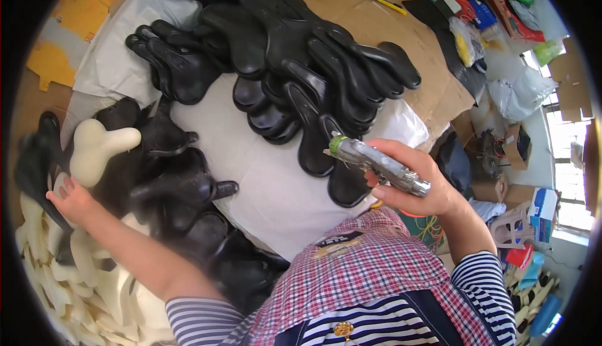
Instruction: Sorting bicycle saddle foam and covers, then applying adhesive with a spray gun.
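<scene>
Work surface is a table draped in white sheet (276,189), with brown cardboard (370,20) laid over its far part; yellow card lies off the far left corner, and clutter of coloured packets, bags and boxes crowds the far right, toward a bright window at the right rim. Right hand (417,180) is clenched around a wrapped, silvery tool (376,161), held above the sheet's near edge and in front of the checked apron. The tool's long axis runs from lower right to upper left: green-taped tip sticks out left of the fist, pointing at the black shells (295,64) heaped just beyond it; the butt end pokes out right of the fingers. Those shells are long, saddle-shaped, overlapped in a fan across sheet and cardboard. Left hand (72,199) reaches far out to the left, well apart from the right hand; its fingers touch the lower end of a cream foam pad (94,148), but whether they grip it cannot be told. The pad lies just beyond the fingers, narrow nose pointing right, on more black shells. Nearer than that hand, below the forearm, sits a pile of cream pads (81,283). A blurred black piece is at its left.
</scene>
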`<state>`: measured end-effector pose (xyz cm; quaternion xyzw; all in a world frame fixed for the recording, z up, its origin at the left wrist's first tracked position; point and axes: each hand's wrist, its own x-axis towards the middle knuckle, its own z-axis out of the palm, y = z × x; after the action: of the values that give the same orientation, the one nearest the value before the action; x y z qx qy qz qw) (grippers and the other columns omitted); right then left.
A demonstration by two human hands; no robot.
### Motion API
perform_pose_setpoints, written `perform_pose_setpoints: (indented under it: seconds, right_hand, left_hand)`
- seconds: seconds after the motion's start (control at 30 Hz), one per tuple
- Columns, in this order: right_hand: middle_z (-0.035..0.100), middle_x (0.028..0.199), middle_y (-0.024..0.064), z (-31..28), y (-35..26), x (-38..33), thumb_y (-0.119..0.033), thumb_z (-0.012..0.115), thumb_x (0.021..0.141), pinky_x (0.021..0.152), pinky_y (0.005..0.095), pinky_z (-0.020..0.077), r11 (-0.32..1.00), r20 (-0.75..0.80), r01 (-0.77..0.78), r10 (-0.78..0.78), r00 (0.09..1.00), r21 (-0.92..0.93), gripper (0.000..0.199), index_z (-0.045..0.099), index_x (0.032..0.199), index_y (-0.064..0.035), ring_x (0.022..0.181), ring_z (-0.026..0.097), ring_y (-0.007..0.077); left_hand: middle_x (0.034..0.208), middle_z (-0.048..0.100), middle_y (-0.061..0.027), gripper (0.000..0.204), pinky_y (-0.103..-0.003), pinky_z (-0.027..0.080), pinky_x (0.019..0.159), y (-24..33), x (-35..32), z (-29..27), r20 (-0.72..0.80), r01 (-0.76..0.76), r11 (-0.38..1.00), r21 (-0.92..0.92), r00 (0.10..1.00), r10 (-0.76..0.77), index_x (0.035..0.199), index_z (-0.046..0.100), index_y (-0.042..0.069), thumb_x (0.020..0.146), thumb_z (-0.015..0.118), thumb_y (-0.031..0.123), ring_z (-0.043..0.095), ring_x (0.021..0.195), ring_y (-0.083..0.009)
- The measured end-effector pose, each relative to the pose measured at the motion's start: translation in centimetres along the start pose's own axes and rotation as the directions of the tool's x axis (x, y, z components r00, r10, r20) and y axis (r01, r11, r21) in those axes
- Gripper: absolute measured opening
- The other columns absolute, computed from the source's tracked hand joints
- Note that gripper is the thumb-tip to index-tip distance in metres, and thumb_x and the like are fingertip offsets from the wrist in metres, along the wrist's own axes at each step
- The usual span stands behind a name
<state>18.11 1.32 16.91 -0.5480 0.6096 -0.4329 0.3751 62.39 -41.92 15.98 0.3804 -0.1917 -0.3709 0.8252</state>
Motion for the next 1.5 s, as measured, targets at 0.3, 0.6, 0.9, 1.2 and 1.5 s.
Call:
perform_pose_setpoints:
  seconds: [0.3,0.6,0.9,1.2,1.5]
  right_hand:
    - [0.062,0.093,0.0095,-4.8,-1.3,-15.9,-0.017,0.069,0.073,0.072,0.0289,0.0478,0.952,-0.100,-0.307,0.305,0.947,0.000,0.058,0.047,0.124,0.0015,0.080,0.060,0.0159]
    - [0.062,0.093,0.0082,-8.6,0.9,-24.7,-0.013,0.069,0.074,0.072,0.0269,0.0475,0.909,-0.054,-0.414,0.411,0.910,-0.048,0.054,0.050,0.122,0.0019,0.082,0.059,0.0139]
    - [0.059,0.090,0.0089,-11.2,1.1,-25.2,-0.009,0.069,0.074,0.073,0.0281,0.0472,0.921,-0.159,-0.218,0.280,0.947,0.322,0.057,0.045,0.124,0.0043,0.080,0.056,0.0142]
    - [0.061,0.091,0.0066,-11.1,1.9,-21.6,-0.005,0.064,0.078,0.071,0.0233,0.0464,0.960,-0.167,-0.150,0.193,0.967,0.238,0.052,0.045,0.125,0.0044,0.077,0.056,0.0094]
    - [0.062,0.090,0.0091,-13.0,0.8,-23.2,-0.006,0.069,0.072,0.071,0.0262,0.0468,0.973,-0.070,-0.175,0.187,0.980,0.148,0.058,0.046,0.124,0.0047,0.078,0.057,0.0129]
  left_hand:
    - [0.098,0.063,-0.0054,0.025,-0.025,0.048,0.070,-14.0,-37.5,-14.0,0.443,0.079,0.455,0.887,0.136,-0.886,0.106,0.060,0.004,0.084,0.063,0.015,0.059,0.077,-0.0116]
    - [0.099,0.064,-0.0162,0.038,-0.033,0.049,0.078,-17.3,-51.7,-16.3,0.501,-0.341,0.406,0.848,0.265,-0.824,0.111,0.057,-0.002,0.075,0.063,0.005,0.062,0.087,-0.0250]
    - [0.093,0.063,-0.0073,0.035,-0.030,0.047,0.079,-16.1,-51.8,-17.1,0.307,0.411,0.351,0.841,0.171,-0.936,0.107,0.059,-0.002,0.073,0.065,0.000,0.059,0.086,-0.0178]
    - [0.102,0.061,-0.0068,0.029,-0.027,0.045,0.084,-9.1,-39.5,-15.7,0.466,0.374,0.676,0.635,0.513,-0.721,0.109,0.058,-0.003,0.080,0.058,-0.003,0.058,0.091,-0.0154]
    - [0.107,0.060,-0.0088,0.036,-0.030,0.042,0.089,-18.4,-41.8,-11.1,0.466,0.557,0.605,0.569,0.389,-0.795,0.111,0.055,-0.004,0.076,0.060,-0.004,0.057,0.096,-0.0191]
